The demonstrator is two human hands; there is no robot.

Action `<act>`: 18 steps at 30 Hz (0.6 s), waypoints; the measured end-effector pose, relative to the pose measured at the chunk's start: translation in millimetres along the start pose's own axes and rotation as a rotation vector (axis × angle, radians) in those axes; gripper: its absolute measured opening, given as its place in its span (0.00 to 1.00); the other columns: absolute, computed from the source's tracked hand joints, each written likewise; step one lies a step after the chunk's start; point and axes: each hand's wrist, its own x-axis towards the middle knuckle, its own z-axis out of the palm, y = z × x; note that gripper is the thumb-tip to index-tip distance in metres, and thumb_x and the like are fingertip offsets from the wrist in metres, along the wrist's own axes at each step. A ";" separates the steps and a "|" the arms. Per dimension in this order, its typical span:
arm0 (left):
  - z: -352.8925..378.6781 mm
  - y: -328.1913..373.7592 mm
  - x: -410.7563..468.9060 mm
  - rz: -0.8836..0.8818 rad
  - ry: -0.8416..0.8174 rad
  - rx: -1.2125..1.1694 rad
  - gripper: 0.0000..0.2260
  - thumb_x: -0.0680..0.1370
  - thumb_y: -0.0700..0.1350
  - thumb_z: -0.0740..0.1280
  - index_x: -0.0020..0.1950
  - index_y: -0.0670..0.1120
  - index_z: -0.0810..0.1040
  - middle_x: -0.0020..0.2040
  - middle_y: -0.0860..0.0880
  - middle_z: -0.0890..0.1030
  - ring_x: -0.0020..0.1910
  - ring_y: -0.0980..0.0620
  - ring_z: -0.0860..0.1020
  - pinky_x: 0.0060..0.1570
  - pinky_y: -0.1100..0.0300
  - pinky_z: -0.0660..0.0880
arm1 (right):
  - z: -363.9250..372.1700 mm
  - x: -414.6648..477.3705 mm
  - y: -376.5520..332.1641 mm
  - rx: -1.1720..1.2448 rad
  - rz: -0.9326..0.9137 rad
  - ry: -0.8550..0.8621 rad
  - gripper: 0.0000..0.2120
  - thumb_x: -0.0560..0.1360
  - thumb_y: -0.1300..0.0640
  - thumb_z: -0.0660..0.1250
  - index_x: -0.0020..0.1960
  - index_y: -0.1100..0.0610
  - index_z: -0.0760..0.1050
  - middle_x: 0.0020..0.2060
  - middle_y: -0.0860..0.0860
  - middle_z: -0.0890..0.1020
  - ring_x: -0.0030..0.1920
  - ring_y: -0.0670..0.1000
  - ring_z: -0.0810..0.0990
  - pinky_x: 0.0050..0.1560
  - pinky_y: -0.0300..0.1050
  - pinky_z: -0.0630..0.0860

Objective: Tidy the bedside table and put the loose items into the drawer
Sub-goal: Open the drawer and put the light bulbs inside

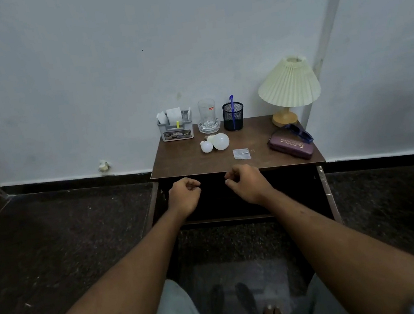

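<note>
A dark brown bedside table (188, 165) stands against the wall. On it lie a large white bulb (221, 141) and a small white bulb (206, 146) touching each other, a small clear plastic packet (241, 154), and a purple glasses case (291, 147) with dark sunglasses (300, 132) leaning on it. Below the tabletop the drawer (325, 188) is pulled out, and its inside is too dark to see. My left hand (183, 195) and my right hand (247, 183) hover side by side over the drawer. The fingers of both are curled, and neither holds anything I can see.
Along the back of the table stand a grey organizer (176, 130) with papers, a clear glass (207, 113) on a glass dish, a black mesh cup (233, 117) with a blue pen, and a cream pleated lamp (288, 83). My bare feet are on the dark speckled floor.
</note>
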 end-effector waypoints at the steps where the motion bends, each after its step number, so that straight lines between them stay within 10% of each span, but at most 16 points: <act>1: 4.3 1.9 10.8 -0.010 0.009 -0.025 0.05 0.76 0.41 0.71 0.49 0.49 0.84 0.46 0.50 0.86 0.49 0.50 0.84 0.58 0.54 0.80 | 4.2 12.2 -0.2 0.005 -0.009 0.012 0.05 0.76 0.54 0.71 0.51 0.53 0.81 0.44 0.46 0.84 0.48 0.47 0.82 0.52 0.45 0.78; 13: 46.0 25.7 140.1 -0.089 0.124 -0.286 0.14 0.78 0.38 0.68 0.64 0.42 0.81 0.61 0.45 0.83 0.60 0.48 0.81 0.62 0.60 0.74 | 61.6 141.0 10.9 -0.084 -0.134 0.135 0.21 0.76 0.58 0.71 0.67 0.59 0.74 0.62 0.57 0.76 0.63 0.59 0.77 0.61 0.53 0.74; 18: 57.6 28.1 178.2 -0.155 0.059 -0.383 0.19 0.79 0.38 0.66 0.71 0.41 0.76 0.66 0.42 0.81 0.64 0.40 0.80 0.67 0.46 0.76 | 73.7 177.2 6.5 -0.205 -0.148 0.110 0.23 0.78 0.55 0.67 0.72 0.55 0.69 0.69 0.55 0.71 0.63 0.62 0.78 0.57 0.60 0.77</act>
